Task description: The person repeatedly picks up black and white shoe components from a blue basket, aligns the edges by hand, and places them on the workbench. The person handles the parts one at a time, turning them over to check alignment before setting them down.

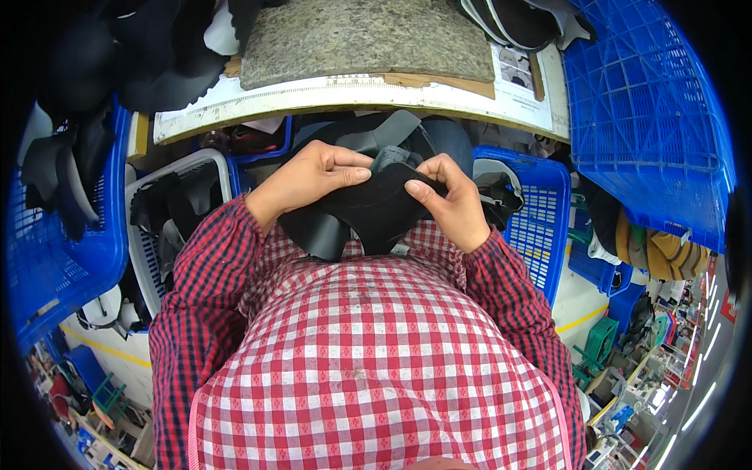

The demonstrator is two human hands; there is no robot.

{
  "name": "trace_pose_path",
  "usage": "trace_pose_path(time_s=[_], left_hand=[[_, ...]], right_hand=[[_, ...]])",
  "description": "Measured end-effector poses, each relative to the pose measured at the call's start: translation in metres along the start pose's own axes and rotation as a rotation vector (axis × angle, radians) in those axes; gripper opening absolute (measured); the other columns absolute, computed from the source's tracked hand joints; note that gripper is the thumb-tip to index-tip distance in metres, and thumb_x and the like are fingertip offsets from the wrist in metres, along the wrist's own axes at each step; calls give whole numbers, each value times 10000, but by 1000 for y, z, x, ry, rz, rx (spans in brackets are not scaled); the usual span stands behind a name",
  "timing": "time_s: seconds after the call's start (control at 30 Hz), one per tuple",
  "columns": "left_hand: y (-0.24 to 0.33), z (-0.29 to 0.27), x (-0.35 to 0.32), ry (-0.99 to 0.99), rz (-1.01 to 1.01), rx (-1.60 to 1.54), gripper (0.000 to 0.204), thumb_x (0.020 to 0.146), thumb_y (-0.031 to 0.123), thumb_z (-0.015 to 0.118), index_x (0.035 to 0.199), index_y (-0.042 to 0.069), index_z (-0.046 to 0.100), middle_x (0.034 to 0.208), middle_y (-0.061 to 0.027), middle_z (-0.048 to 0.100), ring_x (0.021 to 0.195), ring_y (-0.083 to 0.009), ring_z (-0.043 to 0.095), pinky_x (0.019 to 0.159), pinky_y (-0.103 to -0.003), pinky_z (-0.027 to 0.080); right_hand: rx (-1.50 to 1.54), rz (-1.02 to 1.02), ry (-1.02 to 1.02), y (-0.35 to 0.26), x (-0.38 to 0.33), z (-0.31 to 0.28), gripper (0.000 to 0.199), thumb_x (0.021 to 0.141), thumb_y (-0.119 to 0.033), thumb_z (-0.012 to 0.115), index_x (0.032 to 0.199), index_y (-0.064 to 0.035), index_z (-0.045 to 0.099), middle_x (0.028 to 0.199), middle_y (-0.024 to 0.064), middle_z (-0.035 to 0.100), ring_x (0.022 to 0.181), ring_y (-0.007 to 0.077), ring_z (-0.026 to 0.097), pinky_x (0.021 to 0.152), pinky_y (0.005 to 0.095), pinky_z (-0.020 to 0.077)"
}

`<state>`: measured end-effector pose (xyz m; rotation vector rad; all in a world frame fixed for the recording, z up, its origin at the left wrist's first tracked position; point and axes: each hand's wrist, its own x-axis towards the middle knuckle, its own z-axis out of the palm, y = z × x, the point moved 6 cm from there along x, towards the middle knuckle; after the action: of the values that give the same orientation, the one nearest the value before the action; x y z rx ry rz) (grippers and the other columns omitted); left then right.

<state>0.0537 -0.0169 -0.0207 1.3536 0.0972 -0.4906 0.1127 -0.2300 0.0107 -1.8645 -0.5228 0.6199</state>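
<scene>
Over my lap, just short of the table, both hands hold a black shoe upper piece with a grey-green lining showing at its top edge. My left hand pinches the upper's left edge between thumb and fingers. On the opposite edge, my right hand grips with its thumb on top and its fingers curled behind. Smooth black flaps hang from the piece toward my checked apron. A dark grey strip sticks up behind it; whether it belongs to the same piece I cannot tell.
Ahead stands a white table bearing a speckled grey board. Blue plastic crates flank me, one at the upper right and one at the left. Beside my left arm is a grey basket of dark pieces. Black cut pieces lie at the upper left.
</scene>
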Motion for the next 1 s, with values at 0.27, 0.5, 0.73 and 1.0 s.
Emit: trace_pose_path(time_s=[0.27,0.5,0.73,1.0], left_hand=[[17,3,8,121,37,202,214,961,35,750,1156,-51,770,983,-64,793,885,-82,705,828,-240,578],[24,4,9,76,68,333,205,954,30,737,1143,-37,780,993,-74,801,876,-87,703,823,-258,576],[26,4,11,-21,80,233,203,973,58,721,1141,-44,771,977,-56,789,869,-73,684,813,-254,561],[8,17,15,15,39,460,163,955,71,765,1052,-53,720,841,37,681,805,-16,586,709,-227,494]], right_hand=[[-94,-45,114,-7,1,-3,409,901,-188,847,1136,-16,560,921,103,708,862,203,707,807,330,547],[-138,-26,92,-8,0,-4,451,893,-189,843,1197,-24,553,929,129,710,868,249,711,810,347,550],[-139,-89,72,-9,1,-2,254,942,-208,787,1092,-38,675,921,136,708,852,293,711,765,384,549],[-255,-72,50,-4,3,4,279,905,-268,820,981,-33,691,913,133,701,859,307,714,741,390,541]])
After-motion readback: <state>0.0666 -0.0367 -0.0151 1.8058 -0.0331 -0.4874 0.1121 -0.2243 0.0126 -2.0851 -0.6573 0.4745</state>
